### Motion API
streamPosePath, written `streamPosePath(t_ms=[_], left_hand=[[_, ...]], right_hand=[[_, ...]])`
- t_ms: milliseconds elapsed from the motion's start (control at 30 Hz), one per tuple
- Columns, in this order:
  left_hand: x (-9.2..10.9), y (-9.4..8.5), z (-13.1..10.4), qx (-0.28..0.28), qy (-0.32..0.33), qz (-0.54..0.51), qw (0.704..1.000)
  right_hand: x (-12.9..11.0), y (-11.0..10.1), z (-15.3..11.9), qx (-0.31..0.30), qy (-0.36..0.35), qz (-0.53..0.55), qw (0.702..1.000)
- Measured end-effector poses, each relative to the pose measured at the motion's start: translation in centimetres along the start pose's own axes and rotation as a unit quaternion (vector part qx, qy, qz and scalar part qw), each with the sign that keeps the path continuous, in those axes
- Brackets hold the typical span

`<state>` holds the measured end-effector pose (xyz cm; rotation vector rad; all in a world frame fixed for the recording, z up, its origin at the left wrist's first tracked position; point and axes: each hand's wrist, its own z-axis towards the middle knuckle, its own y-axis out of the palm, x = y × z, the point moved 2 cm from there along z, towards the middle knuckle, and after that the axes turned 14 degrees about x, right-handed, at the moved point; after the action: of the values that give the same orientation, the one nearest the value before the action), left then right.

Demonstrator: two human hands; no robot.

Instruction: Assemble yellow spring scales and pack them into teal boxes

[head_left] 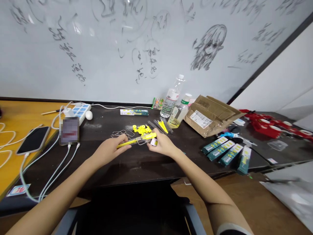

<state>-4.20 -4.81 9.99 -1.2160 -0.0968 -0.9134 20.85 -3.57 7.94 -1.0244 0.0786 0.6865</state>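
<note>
My left hand [118, 145] pinches the yellow rod end of a slim tool [134, 141] with a clear middle and a wire loop. Its thicker yellow end is in my right hand [161, 142], closed around it. A small white and yellow label [154, 142] shows by my right fingers; I cannot tell whether it is part of the tool. Just beyond lie small yellow caps [142, 129] in a pile. Bent metal wire pieces [123, 133] are to their left, and clear tubes with yellow rods [162, 126] to their right.
Two plastic bottles [169, 102] stand behind, beside a cardboard parcel [210, 114]. Several green-white boxes [227, 151] lie at right, near red parts [265, 125]. A single box [134, 112] lies at the back. Phones [33, 140], cables and a power strip [83, 112] occupy the left.
</note>
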Motion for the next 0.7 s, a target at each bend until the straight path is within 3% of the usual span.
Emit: streamPosePath(t_ms=[200, 367, 467, 567, 700], left_hand=[[-0.5, -1.2, -2.5, -0.006, -0.029, 0.112, 0.993], [0.0, -2.3, -0.9, -0.005, 0.050, 0.106, 0.993], [0.4, -2.7, 0.5, -0.051, 0.081, 0.057, 0.994], [0.6, -2.7, 1.5, -0.084, 0.077, 0.018, 0.993], [0.6, -2.5, 2.0, -0.082, 0.058, 0.012, 0.995]], right_hand=[[-1.0, 1.0, -0.9, -0.034, -0.053, 0.021, 0.998], [-1.9, 1.3, -1.6, -0.070, -0.094, 0.012, 0.993], [-2.2, 0.8, -1.7, -0.068, -0.091, 0.020, 0.993], [-2.5, 0.5, -1.6, -0.068, -0.090, 0.035, 0.993], [-2.7, 0.7, -1.6, -0.072, -0.098, 0.030, 0.992]])
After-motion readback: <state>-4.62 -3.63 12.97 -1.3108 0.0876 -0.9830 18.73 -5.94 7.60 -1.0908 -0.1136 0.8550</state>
